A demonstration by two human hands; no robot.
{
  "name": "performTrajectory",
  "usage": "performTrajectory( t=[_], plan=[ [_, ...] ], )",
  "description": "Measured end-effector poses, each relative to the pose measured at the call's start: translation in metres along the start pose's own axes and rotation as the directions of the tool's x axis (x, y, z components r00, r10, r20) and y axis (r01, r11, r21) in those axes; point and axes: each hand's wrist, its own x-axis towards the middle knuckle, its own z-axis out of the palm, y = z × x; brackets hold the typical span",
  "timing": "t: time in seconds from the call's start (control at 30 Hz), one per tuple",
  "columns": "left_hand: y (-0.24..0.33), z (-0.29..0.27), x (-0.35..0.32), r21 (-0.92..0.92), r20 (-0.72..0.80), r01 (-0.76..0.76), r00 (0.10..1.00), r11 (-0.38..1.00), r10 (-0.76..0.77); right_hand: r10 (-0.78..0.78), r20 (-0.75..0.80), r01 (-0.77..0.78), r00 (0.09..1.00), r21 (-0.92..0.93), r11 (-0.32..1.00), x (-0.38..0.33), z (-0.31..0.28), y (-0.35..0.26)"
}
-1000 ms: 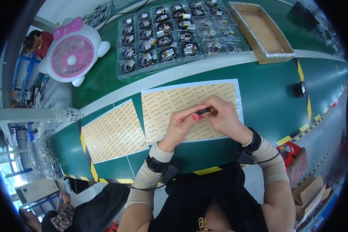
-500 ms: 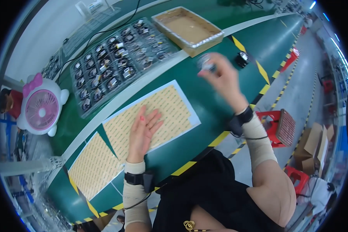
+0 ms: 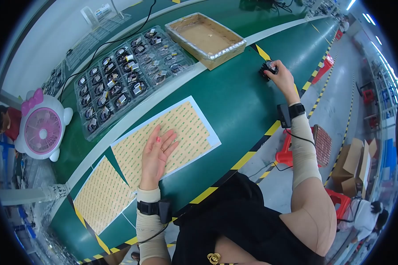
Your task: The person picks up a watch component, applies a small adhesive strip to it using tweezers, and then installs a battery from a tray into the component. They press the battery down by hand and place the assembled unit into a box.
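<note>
My left hand (image 3: pixel 156 157) is open, palm up, with its fingers apart over a tan sheet of printed adhesive backing (image 3: pixel 181 123) on the green table. Out to the right, my right hand (image 3: pixel 282 78) has its thumb and fingers closed around a small round black part (image 3: pixel 268 67), which has something shiny or clear on top. The part is at the table's surface, and the fingers partly cover it. A second tan sheet (image 3: pixel 102 194) lies left of the first.
Clear compartment trays (image 3: pixel 119 79) with small round parts stand beyond the sheets. An open cardboard box (image 3: pixel 225 57) is at the back, and a pink and white fan (image 3: pixel 43 126) at the left. Yellow-black tape (image 3: pixel 243 160) edges the table; a red stool (image 3: pixel 284 154) stands beside it.
My right hand has moved to the right, from below the cardboard box, with a small round clear piece, down to the black part. My left hand stays open over the sheet.
</note>
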Motion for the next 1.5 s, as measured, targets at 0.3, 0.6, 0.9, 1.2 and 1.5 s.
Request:
performTrajectory(
  t=[0.3, 0.6, 0.9, 1.2, 1.5],
  plan=[
    [0.007, -0.004, -0.001, -0.032, -0.037, 0.026, 0.999, 0.999, -0.027, -0.436, -0.121, 0.452, 0.892, 0.271, 0.85, 0.01, 0.037, -0.177],
    [0.001, -0.005, 0.001, -0.06, 0.034, 0.048, 0.998, 0.997, -0.046, -0.573, 0.126, 0.576, 0.81, 0.016, 0.817, 0.144, 0.2, -0.286],
    [0.004, -0.004, 0.0, -0.035, 0.051, 0.061, 0.997, 0.998, -0.059, -0.565, 0.033, 0.563, 0.825, 0.039, 0.825, 0.15, 0.205, -0.279],
    [0.004, -0.008, -0.005, -0.19, 0.046, -0.111, 0.992, 0.975, 0.122, -0.643, 0.171, 0.476, 0.747, 0.538, 0.696, 0.006, 0.085, -0.298],
    [-0.005, -0.014, 0.0, -0.005, 0.111, -0.156, 0.982, 0.988, 0.156, -0.69, 0.21, 0.292, 0.692, 0.793, 0.534, -0.12, 0.047, -0.264]
  ],
)
